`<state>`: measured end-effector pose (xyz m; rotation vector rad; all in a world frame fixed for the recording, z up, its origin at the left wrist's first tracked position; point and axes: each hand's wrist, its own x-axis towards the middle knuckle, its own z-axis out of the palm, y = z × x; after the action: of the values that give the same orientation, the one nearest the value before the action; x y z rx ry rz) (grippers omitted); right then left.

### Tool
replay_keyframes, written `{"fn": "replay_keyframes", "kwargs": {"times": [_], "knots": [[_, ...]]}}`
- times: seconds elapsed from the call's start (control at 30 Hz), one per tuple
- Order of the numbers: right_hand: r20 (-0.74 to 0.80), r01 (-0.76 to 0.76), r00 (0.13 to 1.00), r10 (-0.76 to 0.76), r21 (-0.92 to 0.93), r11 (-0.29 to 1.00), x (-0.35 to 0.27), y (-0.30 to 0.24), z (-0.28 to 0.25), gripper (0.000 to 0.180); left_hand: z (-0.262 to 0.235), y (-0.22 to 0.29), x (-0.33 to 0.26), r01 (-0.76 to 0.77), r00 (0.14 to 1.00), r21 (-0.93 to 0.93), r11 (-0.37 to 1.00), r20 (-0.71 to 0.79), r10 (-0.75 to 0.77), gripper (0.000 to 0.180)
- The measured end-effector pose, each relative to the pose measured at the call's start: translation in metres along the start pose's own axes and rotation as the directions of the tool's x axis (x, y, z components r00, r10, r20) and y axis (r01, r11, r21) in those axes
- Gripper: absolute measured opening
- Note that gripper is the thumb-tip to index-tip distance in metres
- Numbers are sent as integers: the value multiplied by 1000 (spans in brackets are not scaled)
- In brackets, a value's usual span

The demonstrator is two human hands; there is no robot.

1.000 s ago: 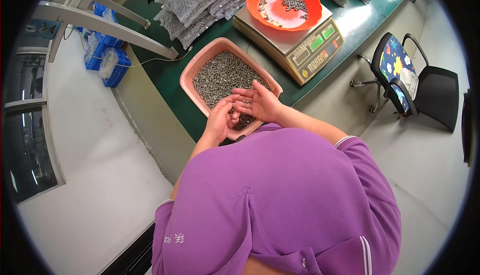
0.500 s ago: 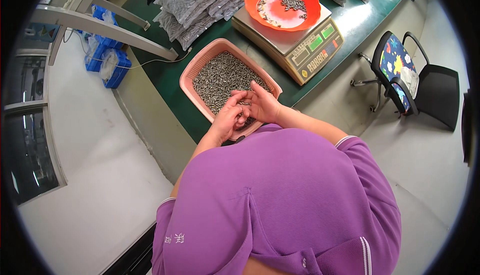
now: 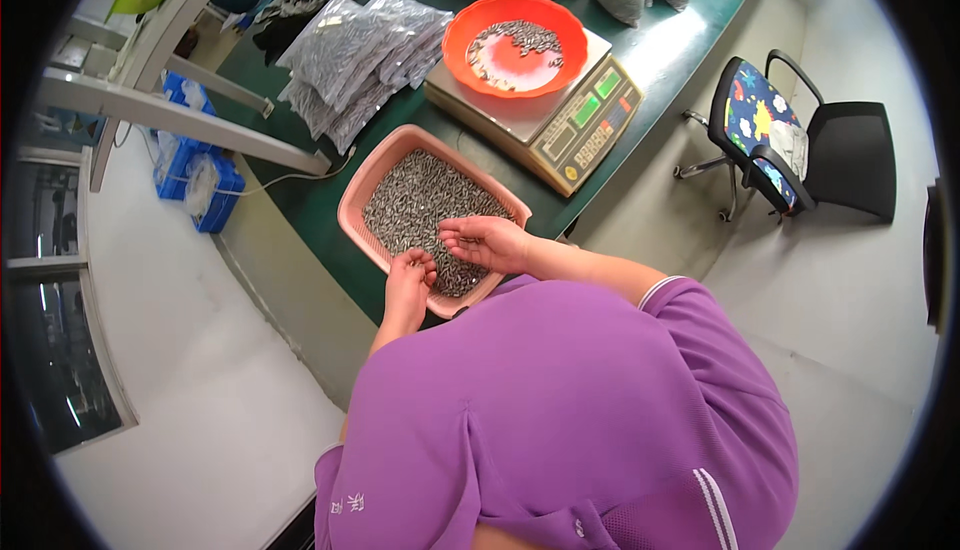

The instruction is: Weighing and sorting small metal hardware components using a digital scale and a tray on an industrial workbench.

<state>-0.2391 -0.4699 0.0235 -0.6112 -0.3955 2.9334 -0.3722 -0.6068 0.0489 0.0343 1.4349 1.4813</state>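
Note:
A pink plastic basket point(image 3: 352, 212) stands on the green table, filled with many small grey metal pieces point(image 3: 415, 190) shaped like short screws or pins. My left hand point(image 3: 408, 278) is at the basket's near left rim, its fingers curled inward; what they hold, if anything, is hidden. Over the pieces on the right side, my right hand point(image 3: 484, 244) is turned partly palm up, fingers stretched out and slightly cupped. No piece can be made out in it. The two hands are apart.
Behind the basket is a weighing scale point(image 3: 560, 150) bearing a red-orange bowl point(image 3: 455, 45) with more metal pieces. Filled clear bags point(image 3: 350, 60) lie at the back left, beside a white frame post point(image 3: 200, 120). An office chair point(image 3: 770, 140) stands right; blue crates point(image 3: 212, 190) stand left.
My hands were together over the basket and have separated, the left toward the near left rim. The whole view has shifted, so the table and basket appear lower and further left.

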Motion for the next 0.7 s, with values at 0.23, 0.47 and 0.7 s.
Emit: {"fn": "replay_keyframes", "kwargs": {"times": [0.23, 0.47, 0.7], "knots": [[-48, 331, 920, -389, -436, 837, -21, -109, 59, 32, -3, -20, 9, -180, 982, 398, 900, 124, 142, 17], [217, 75, 547, -809, -975, -211, -40, -220, 91, 31, 15, -18, -3, -640, 742, 707, 302, 466, 481, 24], [297, 398, 130, -946, -889, -225, -77, -215, 49, 28, 25, -19, -18, -652, 655, 743, -151, 653, 380, 33]]}}
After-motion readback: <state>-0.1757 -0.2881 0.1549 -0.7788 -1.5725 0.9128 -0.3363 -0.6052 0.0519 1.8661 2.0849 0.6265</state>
